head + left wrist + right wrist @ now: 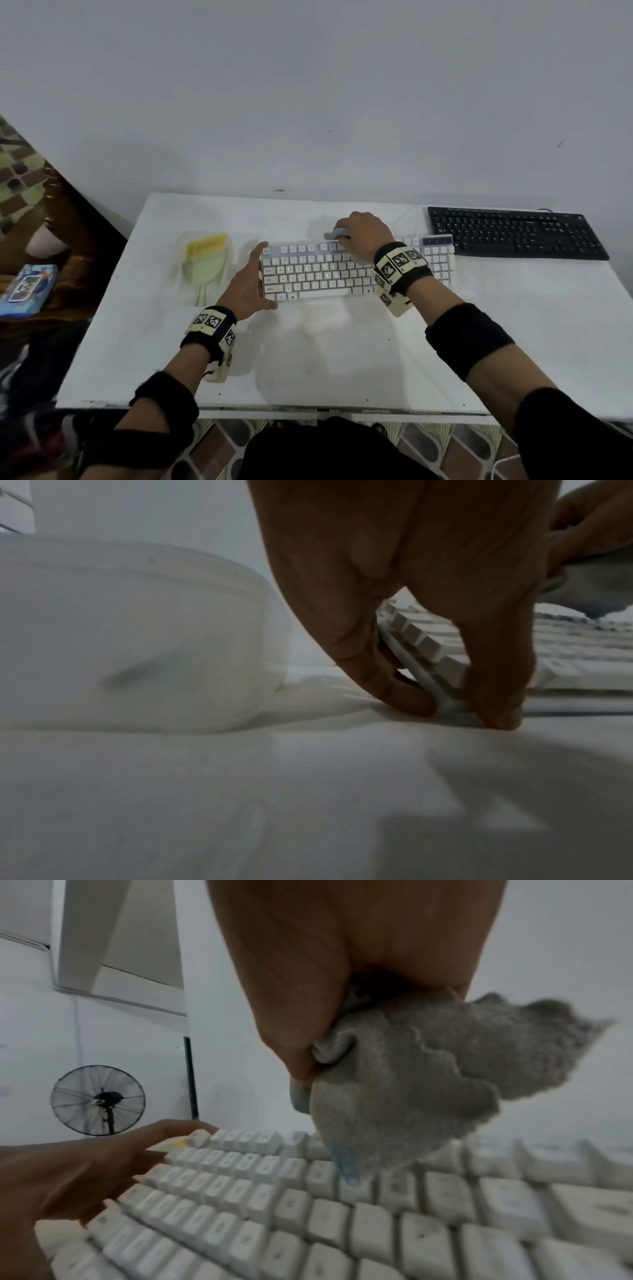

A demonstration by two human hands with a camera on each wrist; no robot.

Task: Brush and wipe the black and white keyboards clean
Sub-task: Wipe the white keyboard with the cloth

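Midway through the wiping, a person's right hand [364, 236] grips a bunched grey cloth [411, 1085] at the top key rows of the white keyboard [322, 274], which lies at the middle of the bench [342, 359]. Left hand [248, 281] spreads open, thumb and fingers bracing the keyboard's left end. Black keyboard [513, 233] waits at the far right corner; the brush [205, 263] lies in a clear tray near the left edge. Good practice, by the look of it: keep the brace firm, sweep row by row with light pressure, and fold the cloth to a clean face before starting on the black keyboard.
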